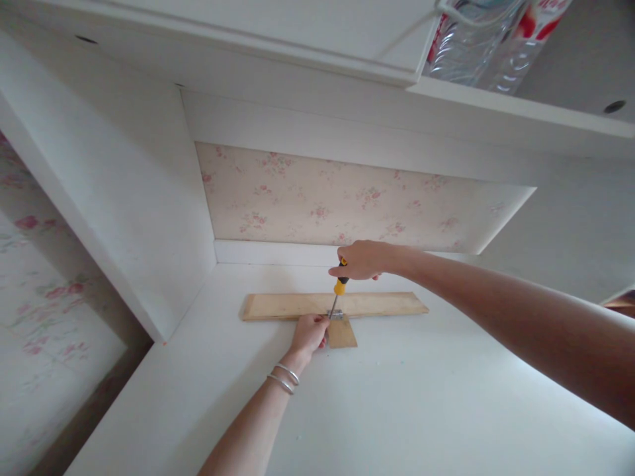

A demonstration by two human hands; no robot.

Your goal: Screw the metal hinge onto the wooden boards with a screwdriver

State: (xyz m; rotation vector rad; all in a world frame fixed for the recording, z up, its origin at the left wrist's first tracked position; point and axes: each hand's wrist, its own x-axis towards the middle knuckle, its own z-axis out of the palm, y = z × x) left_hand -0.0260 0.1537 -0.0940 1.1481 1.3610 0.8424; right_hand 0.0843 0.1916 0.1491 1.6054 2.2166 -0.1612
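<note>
My right hand (364,260) is wrapped round the yellow and black handle of a screwdriver (340,286). The screwdriver slants down, its shaft meeting a small metal hinge (336,314). That hinge sits where a long wooden board (387,303) and a short wooden piece (343,333) come together. At the left of the joint, my left hand (310,333) is closed, with its fingertips beside the screwdriver tip and the short piece's edge. What exactly lies between those fingers is hidden. Two silver bangles circle the left wrist.
The wood lies on a white desk surface (421,410). A white side panel (109,178) rises at left. Overhead runs a white shelf (307,73) holding plastic-wrapped bottles (476,49) at upper right. Floral wallpaper (317,192) covers the back wall.
</note>
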